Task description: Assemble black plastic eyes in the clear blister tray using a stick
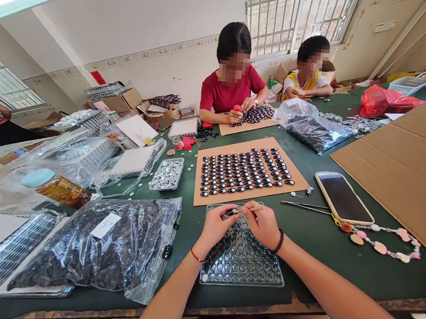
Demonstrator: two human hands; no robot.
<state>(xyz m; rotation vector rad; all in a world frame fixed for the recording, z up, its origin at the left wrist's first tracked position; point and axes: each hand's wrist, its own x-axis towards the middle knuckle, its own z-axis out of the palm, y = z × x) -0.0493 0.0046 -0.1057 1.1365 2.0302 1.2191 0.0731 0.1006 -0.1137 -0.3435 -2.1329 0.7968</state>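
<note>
My left hand pinches a small black piece with a white face between thumb and fingers. In my right hand is a thin wooden-coloured stick, its tip against that piece. Both hands are over a clear plastic tray with rows of round hollows; one white disc lies in its near left corner. Just beyond, a brown cardboard sheet carries neat rows of black pieces with white faces.
Left of me lie a bulging bag of black parts, a tub of white discs and a lidded bottle. Tweezers, a phone with a beaded strap, and a large cardboard panel are to the right. A person in red works opposite.
</note>
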